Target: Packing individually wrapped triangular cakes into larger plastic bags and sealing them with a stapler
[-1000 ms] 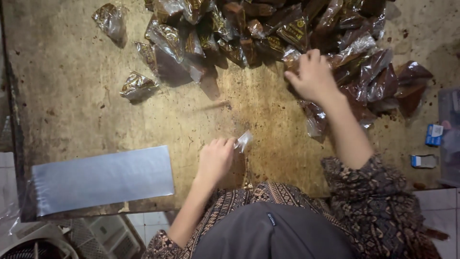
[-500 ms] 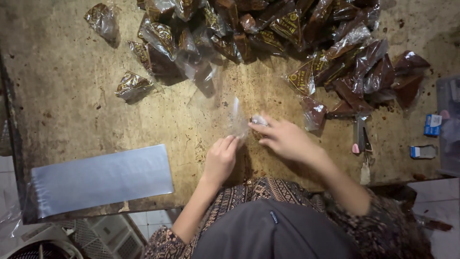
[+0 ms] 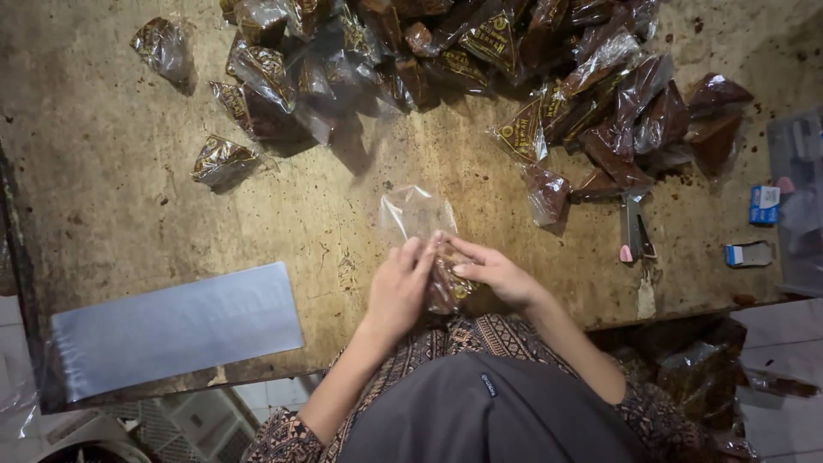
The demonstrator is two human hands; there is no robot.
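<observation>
A small packet (image 3: pixel 447 287) of dark brown contents in printed wrapping sits at the near edge of the tabletop (image 3: pixel 129 171), pinched from both sides. A clear plastic bag (image 3: pixel 416 213) rises from it — thin, crinkled, see-through — its open end pointing away, toward the far heap of similar packets (image 3: pixel 480 60).

The tabletop (image 3: pixel 129 171) looks like worn, stained wood, rough and matt. At its 12 o'clock edge the packets (image 3: pixel 514 69) are glossy clear plastic over dark brown filling. The bag (image 3: pixel 416 214) between the hands is thin, clear, crinkled film. The sheet (image 3: pixel 171 330) at 8 o'clock is smooth, shiny plastic. The sleeves (image 3: pixel 480 334) are patterned cloth.
</observation>
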